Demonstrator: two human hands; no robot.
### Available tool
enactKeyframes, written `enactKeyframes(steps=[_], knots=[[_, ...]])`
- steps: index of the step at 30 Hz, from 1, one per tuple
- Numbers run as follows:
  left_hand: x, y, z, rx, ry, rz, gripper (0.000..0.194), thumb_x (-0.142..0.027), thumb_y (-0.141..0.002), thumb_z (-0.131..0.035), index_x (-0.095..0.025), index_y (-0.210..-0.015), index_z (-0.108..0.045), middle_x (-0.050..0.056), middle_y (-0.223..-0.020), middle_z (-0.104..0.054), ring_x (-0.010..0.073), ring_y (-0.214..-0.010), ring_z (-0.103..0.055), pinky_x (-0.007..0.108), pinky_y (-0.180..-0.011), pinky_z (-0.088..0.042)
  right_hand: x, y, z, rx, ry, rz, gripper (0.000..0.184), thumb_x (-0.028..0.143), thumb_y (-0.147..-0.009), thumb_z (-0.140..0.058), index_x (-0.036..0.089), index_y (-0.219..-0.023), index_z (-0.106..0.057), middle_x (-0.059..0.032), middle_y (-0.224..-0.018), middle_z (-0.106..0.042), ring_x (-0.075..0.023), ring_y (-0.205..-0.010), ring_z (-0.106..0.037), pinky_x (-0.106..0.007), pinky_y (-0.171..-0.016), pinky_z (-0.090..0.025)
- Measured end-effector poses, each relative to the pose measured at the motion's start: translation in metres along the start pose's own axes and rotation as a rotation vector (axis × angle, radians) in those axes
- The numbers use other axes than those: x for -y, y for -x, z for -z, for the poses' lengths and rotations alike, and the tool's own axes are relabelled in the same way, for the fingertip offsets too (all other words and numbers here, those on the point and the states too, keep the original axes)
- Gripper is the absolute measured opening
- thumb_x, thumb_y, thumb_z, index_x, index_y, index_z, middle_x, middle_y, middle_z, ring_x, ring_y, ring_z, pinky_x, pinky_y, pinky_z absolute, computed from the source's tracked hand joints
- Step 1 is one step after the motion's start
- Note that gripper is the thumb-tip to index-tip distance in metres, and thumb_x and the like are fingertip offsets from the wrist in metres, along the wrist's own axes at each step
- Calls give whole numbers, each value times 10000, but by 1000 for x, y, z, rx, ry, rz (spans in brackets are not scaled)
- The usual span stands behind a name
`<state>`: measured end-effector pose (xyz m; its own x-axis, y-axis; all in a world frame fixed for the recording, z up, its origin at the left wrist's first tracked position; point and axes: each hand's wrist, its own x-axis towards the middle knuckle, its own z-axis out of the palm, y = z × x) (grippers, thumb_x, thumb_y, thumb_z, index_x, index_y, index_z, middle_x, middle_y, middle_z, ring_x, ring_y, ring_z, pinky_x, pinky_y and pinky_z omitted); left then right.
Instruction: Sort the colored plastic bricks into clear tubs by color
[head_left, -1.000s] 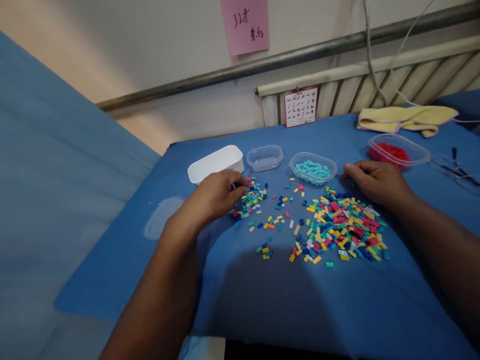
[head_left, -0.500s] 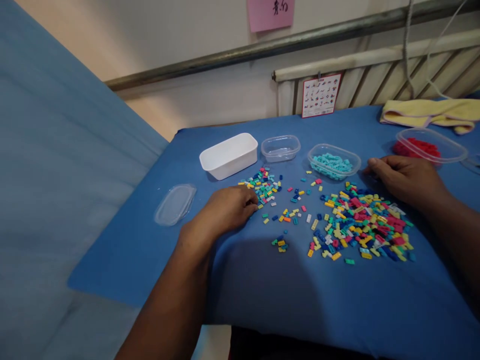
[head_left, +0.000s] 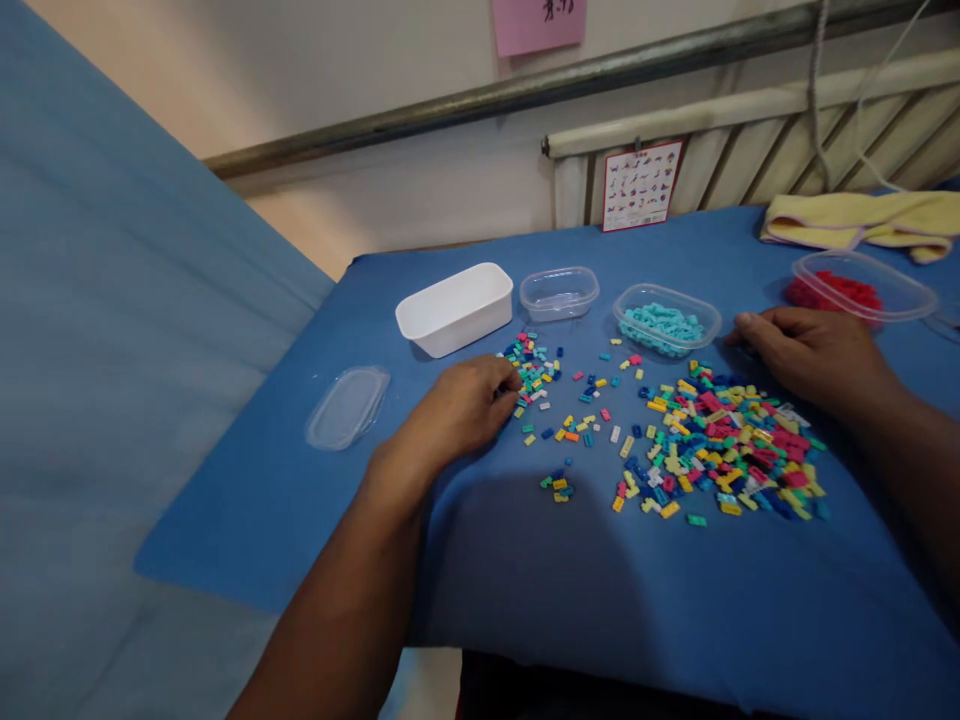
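Observation:
My left hand (head_left: 469, 402) is closed with its fingertips at the left edge of a small spread of mixed toy bricks (head_left: 536, 370). Whatever those fingers pinch is hidden behind the knuckles. My right hand (head_left: 821, 352) rests curled on the table, thumb and fingers together, and I cannot make out anything in it. It lies between a clear tub (head_left: 666, 350) of turquoise bricks and a clear tub (head_left: 904, 300) of red bricks. Just below it spreads a large heap of mixed bricks (head_left: 731, 440).
A white box (head_left: 450, 325) and a bare clear tub (head_left: 560, 312) stand toward the back. Clear lids (head_left: 349, 408) lie at left on the blue tabletop (head_left: 255, 480). A yellow cloth (head_left: 862, 220) is at the back right. A printed card (head_left: 641, 187) leans by the radiator.
My left hand has shifted slightly up and to the right along the small brick spread, its fingers still curled. The right hand has stayed in place.

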<state>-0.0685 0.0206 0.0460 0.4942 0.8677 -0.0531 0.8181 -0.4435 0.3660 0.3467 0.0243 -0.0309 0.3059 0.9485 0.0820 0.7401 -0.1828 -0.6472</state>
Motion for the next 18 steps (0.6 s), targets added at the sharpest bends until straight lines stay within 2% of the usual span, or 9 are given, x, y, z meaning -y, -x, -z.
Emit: enactKeyframes(steps=[4, 8, 12, 18], knots=[[0, -4, -13, 30, -153, -44, 216, -211, -1002, -567, -217, -1065, -773, 76, -1091, -753, 234, -969, -700, 336, -828, -525, 2, 1, 1, -4, -11, 12, 617, 725, -926, -614, 155, -945, -850, -62, -625, -667, -181, -573, -514, -347, -573, -368], [-3, -5, -16, 71, -268, 5, 246, -246, -1036, -537, -210, -1066, -779, 100, -1130, -755, 264, -985, -710, 356, -796, -520, 0, -1, 0, -6, -5, 23, 618, 727, -919, -612, 156, -927, -849, -70, -620, -675, -193, -580, -534, -350, -568, -373], [-9, -2, -13, 130, -290, -14, 229, -259, -1038, -554, -198, -1076, -771, 110, -1138, -761, 272, -1019, -725, 356, -806, -524, -7, -3, -2, -7, 5, 32, 558, 682, -923, -611, 172, -938, -839, -68, -695, -732, -202, -612, -586, -345, -583, -403], [-10, 1, -12, 196, -235, -104, 197, -228, -1021, -585, -198, -1103, -762, 98, -1161, -757, 259, -1071, -723, 352, -887, -547, -6, -3, -3, -13, 4, 30, 585, 706, -926, -600, 170, -941, -831, -45, -623, -680, -189, -562, -545, -336, -544, -371]])
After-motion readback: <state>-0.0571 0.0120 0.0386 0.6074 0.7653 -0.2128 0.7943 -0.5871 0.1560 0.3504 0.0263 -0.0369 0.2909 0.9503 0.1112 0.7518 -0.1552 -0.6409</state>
